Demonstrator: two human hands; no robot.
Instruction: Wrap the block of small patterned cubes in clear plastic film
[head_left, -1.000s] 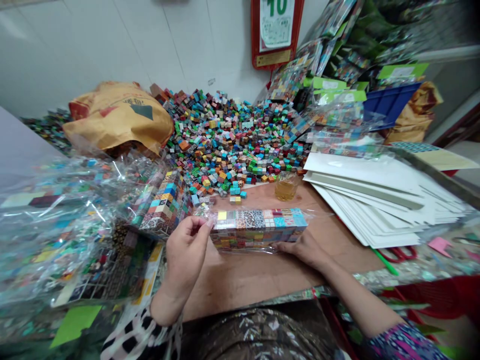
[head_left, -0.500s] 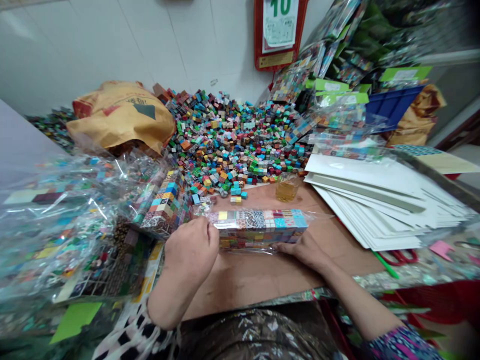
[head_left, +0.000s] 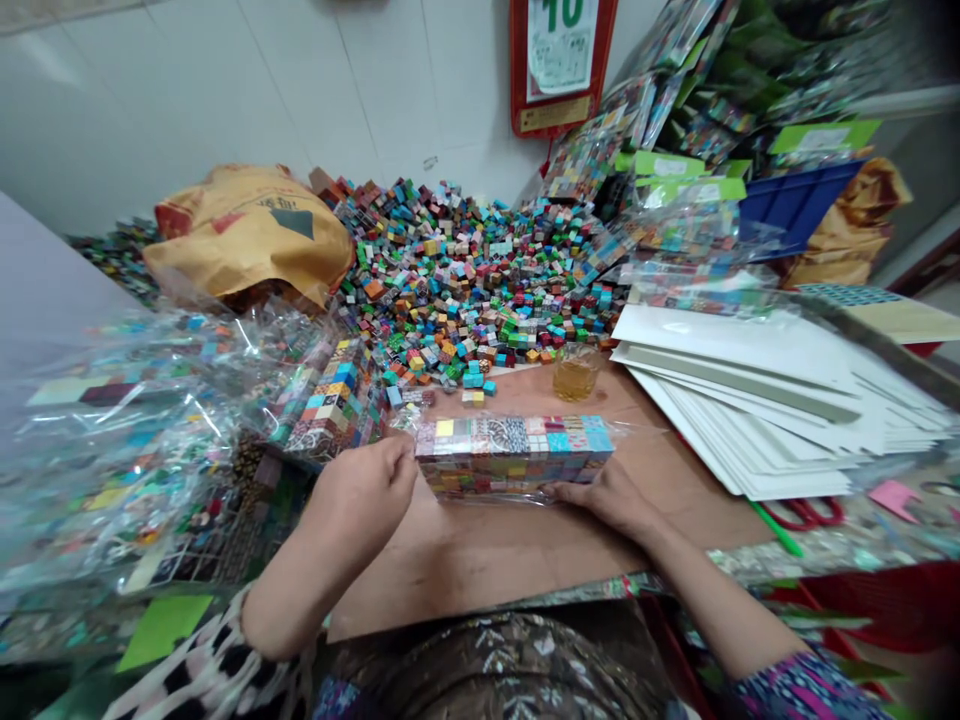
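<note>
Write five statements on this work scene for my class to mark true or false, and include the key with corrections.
1. The left hand is at the left end of the long, clear-wrapped block of multicoloured cubes. True.
2. The right hand rests on the stack of flat white rectangular sheets. False: it touches the wrapped block near its right end.
3. The clear cup of amber liquid stands beyond the wrapped block. True.
4. The crumpled orange-yellow bag lies right of the heap of small loose multicoloured cubes. False: it lies to the left.
5. The red-framed wall calendar shows a green 10. True.
</note>
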